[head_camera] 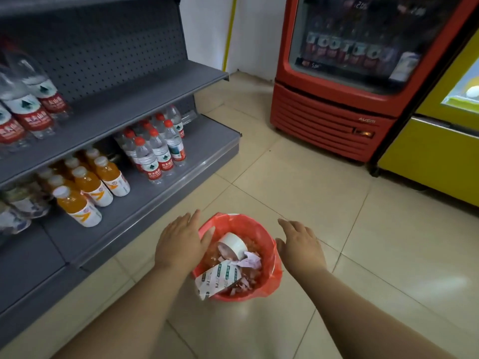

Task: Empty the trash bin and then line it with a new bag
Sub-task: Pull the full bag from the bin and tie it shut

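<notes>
Small round trash bin, walls hidden by its red plastic liner bag; stands on beige tiled floor beside grey shelf unit. Contents: white tape roll, crumpled paper, printed wrapper. Left hand over left rim, fingers spread, empty; right hand beside right rim, fingers spread, empty.

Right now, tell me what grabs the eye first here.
A small bin lined with a red plastic bag, full of paper rubbish, stands on the beige tiled floor between two open hands, left hand and right hand. Behind, a red drinks fridge.
</notes>
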`<state>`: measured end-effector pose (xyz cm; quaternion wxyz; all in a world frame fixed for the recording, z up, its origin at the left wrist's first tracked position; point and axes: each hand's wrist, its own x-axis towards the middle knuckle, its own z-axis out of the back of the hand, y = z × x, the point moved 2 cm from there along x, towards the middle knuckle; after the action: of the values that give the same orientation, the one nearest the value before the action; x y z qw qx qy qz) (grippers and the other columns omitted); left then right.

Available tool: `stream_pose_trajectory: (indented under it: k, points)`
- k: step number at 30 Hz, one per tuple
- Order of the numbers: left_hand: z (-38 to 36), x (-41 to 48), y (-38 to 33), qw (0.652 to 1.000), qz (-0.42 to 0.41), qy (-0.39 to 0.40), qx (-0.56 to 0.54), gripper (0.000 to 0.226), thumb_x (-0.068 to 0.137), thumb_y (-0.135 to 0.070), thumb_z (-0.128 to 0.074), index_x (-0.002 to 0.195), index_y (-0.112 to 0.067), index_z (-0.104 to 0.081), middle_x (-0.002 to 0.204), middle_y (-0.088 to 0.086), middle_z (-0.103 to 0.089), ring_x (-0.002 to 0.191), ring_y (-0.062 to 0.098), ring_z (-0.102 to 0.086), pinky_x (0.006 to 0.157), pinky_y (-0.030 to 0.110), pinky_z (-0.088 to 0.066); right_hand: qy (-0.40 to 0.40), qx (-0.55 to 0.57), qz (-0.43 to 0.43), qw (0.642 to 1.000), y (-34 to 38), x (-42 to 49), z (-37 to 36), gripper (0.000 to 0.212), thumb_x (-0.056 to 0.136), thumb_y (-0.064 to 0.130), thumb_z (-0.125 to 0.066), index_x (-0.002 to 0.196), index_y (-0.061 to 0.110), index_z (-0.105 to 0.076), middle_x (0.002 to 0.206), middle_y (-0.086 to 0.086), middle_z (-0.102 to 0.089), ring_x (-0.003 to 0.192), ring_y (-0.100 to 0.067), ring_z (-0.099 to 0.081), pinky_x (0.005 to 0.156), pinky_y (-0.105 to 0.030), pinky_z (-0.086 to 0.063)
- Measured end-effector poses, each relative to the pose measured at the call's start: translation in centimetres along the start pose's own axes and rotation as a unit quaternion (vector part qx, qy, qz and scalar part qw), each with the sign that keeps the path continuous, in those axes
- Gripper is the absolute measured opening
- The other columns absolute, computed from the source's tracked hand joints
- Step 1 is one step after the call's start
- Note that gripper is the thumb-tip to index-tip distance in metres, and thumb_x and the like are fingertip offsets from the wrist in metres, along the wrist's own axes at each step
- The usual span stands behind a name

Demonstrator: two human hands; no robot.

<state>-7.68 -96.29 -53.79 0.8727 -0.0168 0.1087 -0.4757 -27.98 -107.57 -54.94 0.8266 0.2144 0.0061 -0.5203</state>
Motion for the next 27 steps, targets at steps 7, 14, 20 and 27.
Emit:
stream_pose_trajectory:
  k: [7, 14, 20, 27]
  points:
    - [-9.3, 4.4, 3.5, 0.995, 0.062, 0.000, -0.078, 0.060, 0.093, -0.052, -0.017, 0.142, -0.021, -0.027, 0.142, 0.012, -0.045, 0.126, 0.030, -0.046, 0.101, 0.044, -0.041, -0.004, 0.042, -0.041, 0.998, -3.8, 3.5, -9.1, 0.047, 0.099, 0.034, -0.034, 0.142, 0.016, -0.034, 0.140, -0.011, -0.049, 0.129, -0.030, -0.043, 0.104, -0.040, -0.038]
    - [-13.0, 5.6, 4.6, 0.963, 0.134, 0.054, -0.228, 0.066, 0.096, -0.049, -0.006, 0.131, -0.011, -0.046, 0.129, 0.020, -0.056, 0.117, 0.032, -0.053, 0.101, 0.041, -0.040, 0.033, 0.104, -0.106, 0.988, -5.7, 4.2, -13.0, 0.052, 0.099, 0.045, -0.022, 0.113, 0.006, -0.053, 0.114, -0.017, -0.064, 0.107, -0.034, -0.058, 0.088, -0.037, -0.045]
    - [-13.7, 5.8, 5.2, 0.861, 0.234, 0.080, -0.444, 0.061, 0.099, -0.043, -0.018, 0.113, 0.001, -0.057, 0.122, 0.026, -0.057, 0.105, 0.035, -0.055, 0.088, 0.035, -0.042, 0.072, 0.227, -0.161, 0.958, -5.9, 5.2, -14.1, 0.063, 0.097, 0.052, -0.017, 0.111, 0.003, -0.055, 0.105, -0.013, -0.061, 0.094, -0.030, -0.056, 0.075, -0.030, -0.042]
    - [-14.3, 6.1, 5.1, 0.776, 0.274, 0.059, -0.566, 0.044, 0.095, -0.042, -0.038, 0.081, -0.006, -0.059, 0.075, 0.012, -0.060, 0.073, 0.030, -0.061, 0.082, 0.042, -0.052, 0.108, 0.481, -0.274, 0.826, -5.2, 4.7, -14.1, 0.061, 0.095, 0.058, -0.024, 0.102, 0.005, -0.054, 0.096, -0.014, -0.058, 0.093, -0.031, -0.056, 0.081, -0.041, -0.048]
